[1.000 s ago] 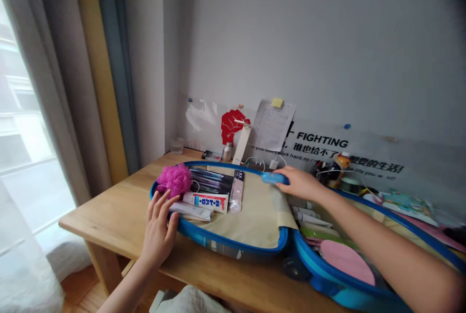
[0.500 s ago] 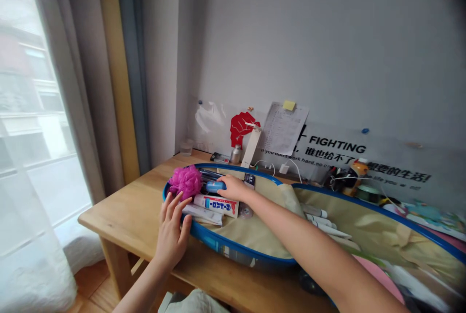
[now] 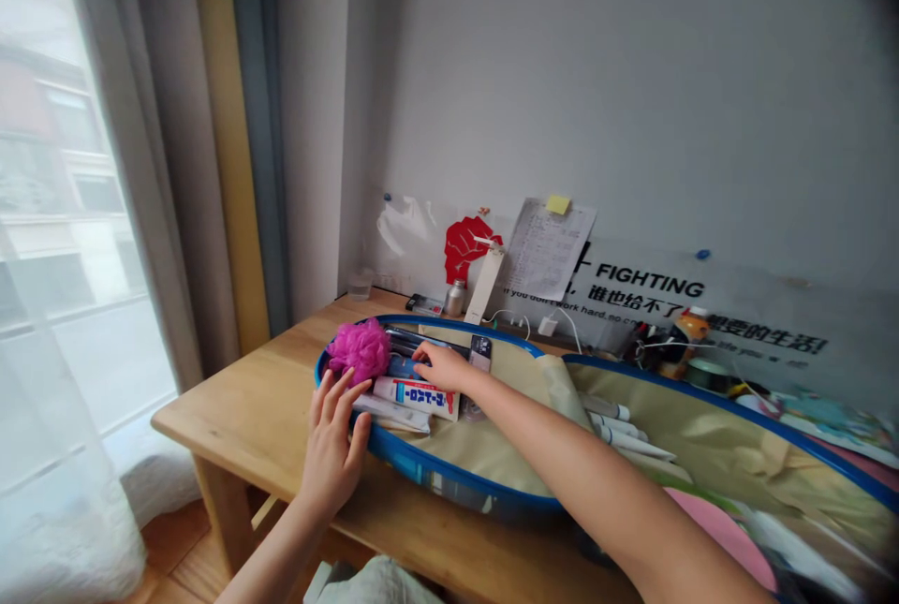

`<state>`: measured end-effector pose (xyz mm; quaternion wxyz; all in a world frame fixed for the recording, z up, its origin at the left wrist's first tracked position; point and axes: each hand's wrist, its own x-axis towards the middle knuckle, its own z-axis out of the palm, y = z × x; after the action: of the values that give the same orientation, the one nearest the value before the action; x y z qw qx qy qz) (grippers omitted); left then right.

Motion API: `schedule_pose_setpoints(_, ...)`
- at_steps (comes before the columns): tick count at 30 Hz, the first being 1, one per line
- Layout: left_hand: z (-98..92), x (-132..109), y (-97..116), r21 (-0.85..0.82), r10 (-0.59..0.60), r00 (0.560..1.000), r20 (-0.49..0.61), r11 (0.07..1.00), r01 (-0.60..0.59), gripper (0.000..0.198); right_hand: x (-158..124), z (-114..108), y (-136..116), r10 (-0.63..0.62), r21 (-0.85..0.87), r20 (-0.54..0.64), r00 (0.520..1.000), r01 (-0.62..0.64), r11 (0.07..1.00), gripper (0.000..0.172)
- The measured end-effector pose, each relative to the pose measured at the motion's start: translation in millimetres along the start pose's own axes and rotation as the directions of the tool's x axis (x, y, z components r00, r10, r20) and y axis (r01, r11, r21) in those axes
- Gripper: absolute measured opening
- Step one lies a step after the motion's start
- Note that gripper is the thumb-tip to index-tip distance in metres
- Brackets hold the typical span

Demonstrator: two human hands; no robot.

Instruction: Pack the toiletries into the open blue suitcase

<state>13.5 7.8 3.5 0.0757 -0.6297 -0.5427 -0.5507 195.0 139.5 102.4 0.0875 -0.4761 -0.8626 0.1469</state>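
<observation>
A blue-rimmed bag (image 3: 484, 484) lies opened out on the wooden desk, its beige lining showing. My left hand (image 3: 333, 445) rests on its left rim, fingers spread and holding nothing, beside a bright pink bath puff (image 3: 360, 348). Inside the bag, my right hand (image 3: 442, 367) has its curled fingers on the right end of a small blue item (image 3: 403, 367), whose kind I cannot make out. In front of that lie a white toothpaste box (image 3: 420, 396) with blue lettering and a white packet (image 3: 397, 415). Dark slim items (image 3: 414, 338) lie behind.
White tubes (image 3: 618, 426) and a pink round thing (image 3: 716, 529) are in the bag's right half. Along the wall stand a silver bottle (image 3: 456, 298), a white lamp (image 3: 484, 284), a charger (image 3: 548, 326) and an orange bottle (image 3: 692, 332). The desk's left edge (image 3: 158, 419) is near the curtain.
My right hand has lowered the blue item between the dark slim items and the toothpaste box. My left hand has stayed at the rim.
</observation>
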Motion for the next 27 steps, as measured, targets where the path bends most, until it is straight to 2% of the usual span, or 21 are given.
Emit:
schedule_pose_setpoints(3, -0.2, 0.4, -0.2, 0.004, 0.005, 1.0, 0.003, 1.0, -0.005, 0.035, -2.6, -7.4, -1.7, -0.017, 0.023, 0.013, 1.0, 0.016, 1.0, 0.034)
schedule_pose_setpoints(5, -0.3, 0.4, -0.7, 0.006, 0.01, 1.0, -0.002, 1.0, -0.01, 0.035, -7.3, -19.8, -0.2, -0.035, 0.039, -0.002, 0.999, 0.035, 0.999, 0.033)
schedule_pose_setpoints(9, -0.1, -0.3, -3.3, 0.01, 0.03, 1.0, -0.008, 1.0, -0.03, 0.035, -31.2, -65.5, 17.2, -0.037, 0.073, -0.102, 0.994, 0.045, 0.996, 0.028)
schedule_pose_setpoints(14, -0.2, -1.0, -6.7, 0.011, 0.056, 0.998, 0.0, 0.998, -0.056, 0.036, -97.7, -132.1, 67.8, 0.055, 0.078, -0.194, 0.979, -0.041, 0.996, 0.033)
schedule_pose_setpoints(17, -0.7, -0.9, -6.9, 0.012, 0.058, 0.998, 0.005, 0.998, -0.058, 0.036, -148.2, -154.0, 106.6, 0.158, 0.047, -0.216, 0.964, -0.151, 0.987, 0.036)
schedule_pose_setpoints(19, -1.0, -0.7, -6.8, 0.012, 0.059, 0.998, 0.003, 0.998, -0.059, 0.036, -180.2, -157.3, 131.4, 0.239, 0.012, -0.209, 0.948, -0.242, 0.97, 0.035)
schedule_pose_setpoints(22, -1.4, -0.1, -6.9, 0.012, 0.072, 0.997, -0.007, 0.997, -0.072, 0.036, -219.1, -149.8, 161.5, 0.355, -0.046, -0.165, 0.92, -0.366, 0.929, 0.032)
schedule_pose_setpoints(25, -1.7, 0.4, -6.9, 0.018, 0.08, 0.997, -0.003, 0.997, -0.08, 0.036, -242.5, -138.3, 181.0, 0.428, -0.089, -0.129, 0.895, -0.44, 0.893, 0.017)
schedule_pose_setpoints(27, -1.8, 0.4, -6.9, 0.022, 0.083, 0.997, 0.001, 0.996, -0.083, 0.036, -250.4, -133.3, 188.8, 0.468, -0.1, -0.106, 0.878, -0.477, 0.873, 0.015)
